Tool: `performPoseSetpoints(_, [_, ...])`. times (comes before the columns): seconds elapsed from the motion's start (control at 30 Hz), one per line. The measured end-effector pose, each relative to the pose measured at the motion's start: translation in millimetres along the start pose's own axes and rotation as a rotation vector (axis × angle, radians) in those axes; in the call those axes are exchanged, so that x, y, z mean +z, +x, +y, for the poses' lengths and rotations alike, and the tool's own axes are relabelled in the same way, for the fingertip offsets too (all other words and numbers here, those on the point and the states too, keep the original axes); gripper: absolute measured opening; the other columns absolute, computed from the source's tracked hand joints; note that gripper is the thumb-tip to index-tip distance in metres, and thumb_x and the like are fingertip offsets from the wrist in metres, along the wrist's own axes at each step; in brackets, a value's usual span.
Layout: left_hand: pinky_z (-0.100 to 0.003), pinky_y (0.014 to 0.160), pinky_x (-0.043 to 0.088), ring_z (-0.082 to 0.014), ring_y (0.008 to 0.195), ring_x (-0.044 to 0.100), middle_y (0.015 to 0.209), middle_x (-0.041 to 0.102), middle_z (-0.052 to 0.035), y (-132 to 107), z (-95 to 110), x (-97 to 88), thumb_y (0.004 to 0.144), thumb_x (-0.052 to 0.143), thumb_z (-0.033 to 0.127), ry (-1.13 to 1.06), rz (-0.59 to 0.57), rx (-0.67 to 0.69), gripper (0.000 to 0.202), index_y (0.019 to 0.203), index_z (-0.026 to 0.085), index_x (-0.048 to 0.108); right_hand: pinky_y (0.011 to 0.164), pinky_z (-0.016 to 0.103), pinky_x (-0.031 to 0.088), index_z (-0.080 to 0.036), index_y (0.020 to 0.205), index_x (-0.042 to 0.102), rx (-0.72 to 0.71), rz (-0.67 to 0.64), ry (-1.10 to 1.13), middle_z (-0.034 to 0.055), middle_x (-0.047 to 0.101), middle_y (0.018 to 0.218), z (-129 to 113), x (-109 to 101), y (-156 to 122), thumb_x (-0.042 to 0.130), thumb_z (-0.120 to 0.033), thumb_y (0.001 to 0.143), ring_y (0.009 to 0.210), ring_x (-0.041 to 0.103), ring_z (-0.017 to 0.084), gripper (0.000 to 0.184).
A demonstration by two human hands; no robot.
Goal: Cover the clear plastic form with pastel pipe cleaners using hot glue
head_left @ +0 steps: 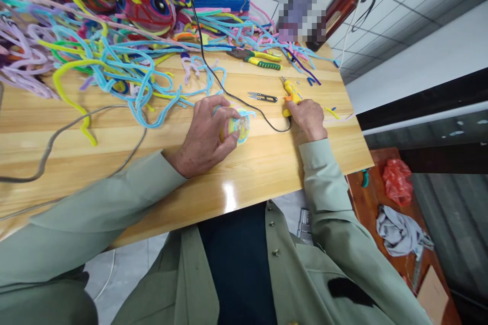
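Observation:
My left hand [208, 137] is closed around a small round piece [243, 127] in yellow and light blue, just above the wooden table. Its exact kind does not show, and the fingers hide its left part. At the right, my right hand [308, 116] grips a yellow hot glue gun [292, 92] with an orange trigger, its nozzle pointing away from me. A black cord runs from the glue gun's handle across the table. Between the hands, a little farther off, lies a pair of thread snips [263, 97]. Beyond them are pliers [255, 58] with yellow-green handles.
Tangled pipe cleaners [141, 76] cover the back left of the table [244, 177]. Behind them stand colourful round decorated figures [145, 0]. A red-brown thermos [343, 5] stands at the back right. A grey cable [49, 147] crosses the left side.

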State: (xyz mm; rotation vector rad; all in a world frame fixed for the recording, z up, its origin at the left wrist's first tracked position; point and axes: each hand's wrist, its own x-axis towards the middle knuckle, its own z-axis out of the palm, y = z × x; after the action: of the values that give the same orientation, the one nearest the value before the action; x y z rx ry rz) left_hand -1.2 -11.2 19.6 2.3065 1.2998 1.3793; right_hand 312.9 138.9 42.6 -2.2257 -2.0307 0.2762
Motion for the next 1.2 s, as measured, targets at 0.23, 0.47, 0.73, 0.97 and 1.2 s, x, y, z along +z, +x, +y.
performPoseSetpoints(0.23, [-0.061, 0.116, 0.049, -0.0342, 0.135, 0.058, 0.138, 0.058, -0.0097, 1, -6, -1.1, 0.103, 0.063, 0.025, 0.002, -0.011, -0.008, 0.038, 0.138, 0.033, 0.051, 0.07, 0.04, 0.056, -0.03, 0.081, 0.056, -0.014, 0.239, 0.602, -0.0027, 0.061, 0.067, 3, -8, -17, 0.077, -0.05, 0.093, 0.071, 0.069, 0.024, 0.031])
performPoseSetpoints(0.47, [-0.059, 0.118, 0.05, -0.0315, 0.136, 0.057, 0.143, 0.056, -0.0105, 3, -5, -6.3, 0.11, 0.062, 0.03, -0.017, -0.052, 0.017, 0.04, 0.146, 0.034, 0.046, 0.061, 0.029, 0.054, -0.027, 0.094, 0.068, -0.308, -0.104, 1.393, -0.007, 0.059, 0.076, -12, -22, -60, 0.093, -0.038, 0.074, 0.062, 0.065, 0.012, 0.033])
performPoseSetpoints(0.73, [-0.065, 0.12, 0.051, -0.0312, 0.138, 0.058, 0.15, 0.056, -0.0099, 2, 2, -10.0, 0.115, 0.056, 0.036, 0.02, -0.114, -0.018, 0.023, 0.139, 0.034, 0.058, 0.052, 0.029, 0.055, -0.022, 0.1, 0.081, -0.281, -0.373, 1.423, 0.0005, 0.073, 0.093, -16, -23, -74, 0.094, -0.031, 0.07, 0.054, 0.056, 0.01, 0.034])
performPoseSetpoints(0.97, [-0.066, 0.117, 0.055, -0.0327, 0.138, 0.058, 0.148, 0.056, -0.0126, 4, 0, -10.9, 0.114, 0.057, 0.037, 0.036, -0.091, 0.009, 0.029, 0.143, 0.032, 0.056, 0.041, 0.027, 0.032, -0.022, 0.108, 0.083, -0.353, -0.519, 1.391, 0.0064, 0.083, 0.102, -8, -31, -82, 0.095, -0.036, 0.079, 0.048, 0.042, 0.007, 0.035])
performPoseSetpoints(1.2, [-0.068, 0.115, 0.056, -0.0326, 0.135, 0.058, 0.148, 0.054, -0.013, 5, -2, -13.7, 0.116, 0.057, 0.032, 0.019, -0.129, 0.021, 0.03, 0.146, 0.032, 0.057, 0.043, 0.028, 0.024, -0.02, 0.1, 0.086, -0.557, -0.591, 1.315, 0.0048, 0.08, 0.084, -1, -49, -82, 0.09, -0.048, 0.09, 0.046, 0.041, 0.008, 0.03])
